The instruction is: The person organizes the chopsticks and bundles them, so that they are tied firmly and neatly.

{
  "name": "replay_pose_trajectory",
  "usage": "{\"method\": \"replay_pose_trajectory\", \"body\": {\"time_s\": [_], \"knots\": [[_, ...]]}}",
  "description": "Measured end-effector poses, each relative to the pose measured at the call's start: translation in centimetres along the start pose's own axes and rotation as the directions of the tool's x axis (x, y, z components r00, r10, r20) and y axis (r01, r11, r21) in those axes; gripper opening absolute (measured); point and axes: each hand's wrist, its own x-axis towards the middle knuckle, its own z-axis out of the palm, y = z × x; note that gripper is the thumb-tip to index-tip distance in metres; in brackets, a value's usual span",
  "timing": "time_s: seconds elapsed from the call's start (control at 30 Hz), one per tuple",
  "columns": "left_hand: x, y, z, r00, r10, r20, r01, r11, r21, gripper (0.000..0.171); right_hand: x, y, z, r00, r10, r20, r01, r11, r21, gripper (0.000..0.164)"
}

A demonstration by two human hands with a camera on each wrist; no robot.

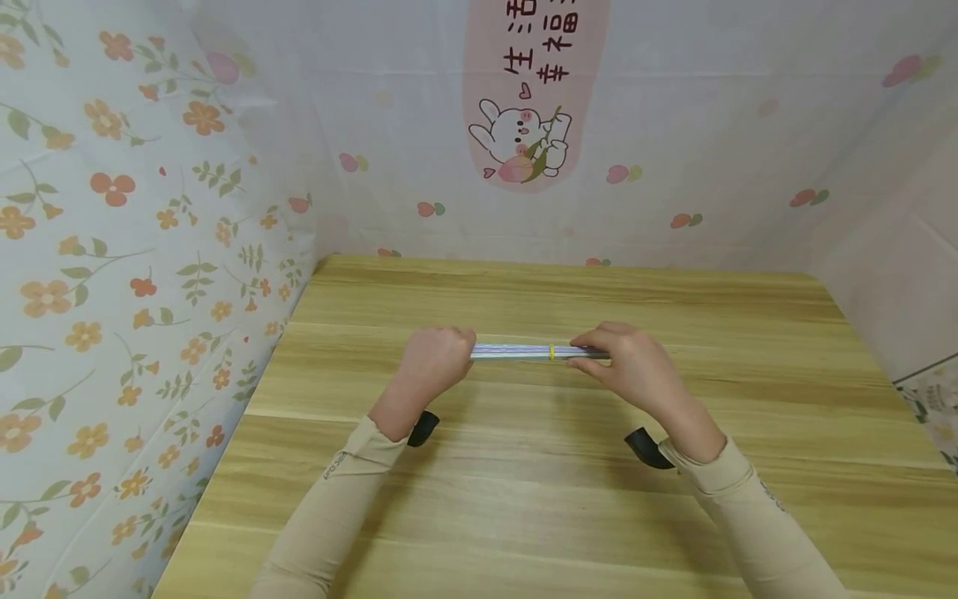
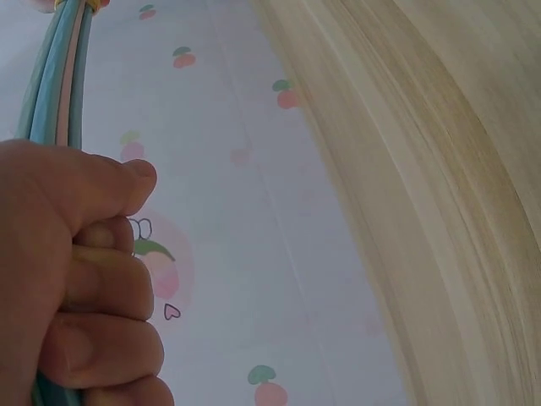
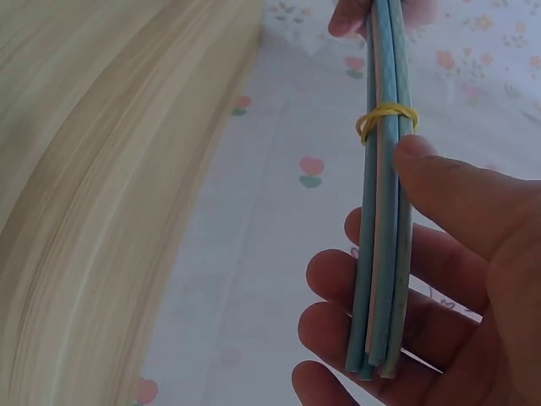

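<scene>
Above the counter (image 1: 524,516), between the two hands, a bundle of thin sticks (image 1: 512,353) is held almost level, from left to right. Most of the sticks are bluish, and a pink one shows among them. One yellow band (image 1: 552,352) goes around the bundle, nearer to the right hand (image 1: 636,362) than to the left hand (image 1: 437,358). The left hand grasps one end in a closed fist. The right hand holds the other end more lightly: its thumb touches the sticks just beside the band, and its fingers bend behind them. Beige sleeves (image 1: 329,507) cover both forearms, and under each wrist a black piece (image 1: 649,449) sticks out. Behind the counter hangs a pale cloth (image 1: 374,108) with a printed rabbit (image 1: 516,137); at the left, another cloth (image 1: 105,274) bears orange flowers.
</scene>
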Motion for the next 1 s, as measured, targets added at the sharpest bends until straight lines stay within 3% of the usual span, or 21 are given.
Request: {"method": "replay_pose_trajectory", "body": {"time_s": [0.33, 0.6, 0.87, 1.0], "knots": [[0.0, 0.2, -0.1, 1.0, -0.005, 0.021, 0.005, 1.0, 0.005, 0.037, 0.5, -0.5, 0.2, 0.999, -0.001, 0.051, 0.001, 1.0, -0.001, 0.023], [0.1, 0.5, -0.1, 0.999, -0.001, 0.034, 0.001, 1.0, 0.02, 0.035, 0.9, -1.3, 0.4, 0.996, -0.045, 0.081, 0.047, 0.999, -0.017, 0.021], [0.0, 0.5, 0.0, 0.999, -0.007, 0.045, 0.006, 1.0, 0.012, 0.034, 1.2, -1.4, 0.6, 0.988, -0.114, 0.105, 0.106, 0.991, 0.079, 0.018], [0.0, 0.5, -0.1, 0.999, -0.004, 0.045, 0.003, 1.0, 0.013, 0.033, 1.2, -1.4, 0.8, 0.989, -0.101, 0.112, 0.088, 0.989, 0.116, 0.025]]}}
